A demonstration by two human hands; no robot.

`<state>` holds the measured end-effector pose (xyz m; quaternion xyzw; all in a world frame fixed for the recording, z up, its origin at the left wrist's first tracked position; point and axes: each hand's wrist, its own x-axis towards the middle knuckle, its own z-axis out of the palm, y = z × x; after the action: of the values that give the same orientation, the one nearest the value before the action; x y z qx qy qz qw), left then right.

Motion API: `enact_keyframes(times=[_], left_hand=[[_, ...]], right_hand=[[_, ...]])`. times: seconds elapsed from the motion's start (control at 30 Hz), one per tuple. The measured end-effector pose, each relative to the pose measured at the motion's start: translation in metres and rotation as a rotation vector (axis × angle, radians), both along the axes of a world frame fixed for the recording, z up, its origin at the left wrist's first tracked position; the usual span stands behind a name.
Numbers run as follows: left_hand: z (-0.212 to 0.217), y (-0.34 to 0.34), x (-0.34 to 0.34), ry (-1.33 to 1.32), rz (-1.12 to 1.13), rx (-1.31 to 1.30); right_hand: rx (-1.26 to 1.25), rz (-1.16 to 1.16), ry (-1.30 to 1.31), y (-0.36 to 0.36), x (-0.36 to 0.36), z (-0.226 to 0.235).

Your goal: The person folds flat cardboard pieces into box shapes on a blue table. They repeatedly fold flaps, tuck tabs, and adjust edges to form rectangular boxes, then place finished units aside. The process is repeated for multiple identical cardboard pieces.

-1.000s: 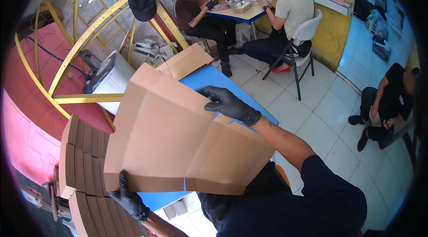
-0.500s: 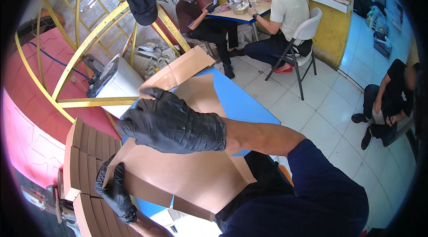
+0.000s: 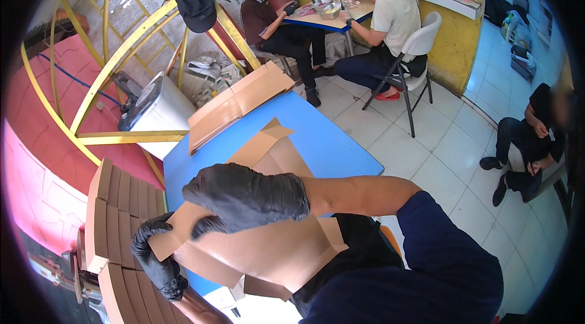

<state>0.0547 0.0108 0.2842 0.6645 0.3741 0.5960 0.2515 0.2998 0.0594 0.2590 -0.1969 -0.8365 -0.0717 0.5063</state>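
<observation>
A brown cardboard box (image 3: 268, 251), partly unfolded with its flaps sticking out, lies at a slant in front of me over the near end of a blue table (image 3: 329, 144). My left hand (image 3: 159, 257), in a black glove, is closed round the box's left end flap. Also gloved in black, my right hand (image 3: 247, 199) is bent over the box's far left corner. Its fingers curl down against the cardboard beside the fold, and their tips are partly hidden and slightly blurred.
Flat cardboard blanks (image 3: 241, 101) lie at the table's far edge. Several folded boxes (image 3: 116, 220) are stacked at my left. Beyond stands a yellow metal frame (image 3: 131, 138) with a black cap (image 3: 195, 7). Two people sit at a small table (image 3: 329, 19); another sits far right.
The box has come nearer, away from the flat blanks, baring more blue tabletop. My right hand has moved toward me and slightly right, to the left flap; my left hand keeps its hold.
</observation>
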Motion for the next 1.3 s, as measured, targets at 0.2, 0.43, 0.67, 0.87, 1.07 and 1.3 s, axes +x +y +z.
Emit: enact_keyframes(times=[0.2, 0.43, 0.67, 0.87, 1.07, 1.3], left_hand=[[0.002, 0.003, 0.002, 0.001, 0.010, -0.025], [0.040, -0.004, 0.004, -0.163, -0.114, -0.110], [0.105, -0.059, 0.021, 0.919, 0.003, -0.049], [0.099, -0.056, 0.030, 1.044, 0.071, -0.088], [0.097, -0.061, 0.033, 1.145, 0.122, 0.119], [0.101, -0.058, 0.041, 1.019, 0.104, 0.034]], right_hand=[[0.062, -0.182, -0.078, 0.010, -0.004, 0.014], [-0.157, -0.057, -0.006, -0.001, -0.009, 0.039], [0.151, -0.096, 0.036, -0.027, -0.020, 0.039], [0.245, -0.230, -0.011, -0.040, -0.025, 0.033], [0.289, -0.225, -0.150, -0.042, -0.006, 0.025], [0.125, -0.208, -0.125, -0.043, -0.005, 0.026]])
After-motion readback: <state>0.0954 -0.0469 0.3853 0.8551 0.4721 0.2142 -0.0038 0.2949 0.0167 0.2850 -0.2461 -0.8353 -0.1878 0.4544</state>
